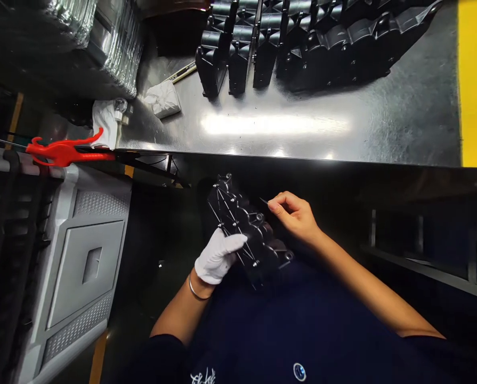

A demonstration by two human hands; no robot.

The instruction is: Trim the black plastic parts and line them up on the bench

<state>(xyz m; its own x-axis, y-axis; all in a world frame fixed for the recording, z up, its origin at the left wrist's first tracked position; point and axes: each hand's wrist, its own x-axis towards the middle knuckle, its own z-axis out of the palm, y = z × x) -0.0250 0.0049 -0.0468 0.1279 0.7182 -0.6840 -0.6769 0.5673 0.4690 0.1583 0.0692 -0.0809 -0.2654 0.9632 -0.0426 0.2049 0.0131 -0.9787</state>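
Off the bench's near edge, the gloved left hand clasped a black part, seemingly for steadiness, while the right hand's fingers pinched a thin piece.

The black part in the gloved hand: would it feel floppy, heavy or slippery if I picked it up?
The black part is probably stiff, showing no sag in the gloved left hand. It may be fairly light, since that one hand supports it. It could be slightly slippery, judging by the glossy highlights on its curves.
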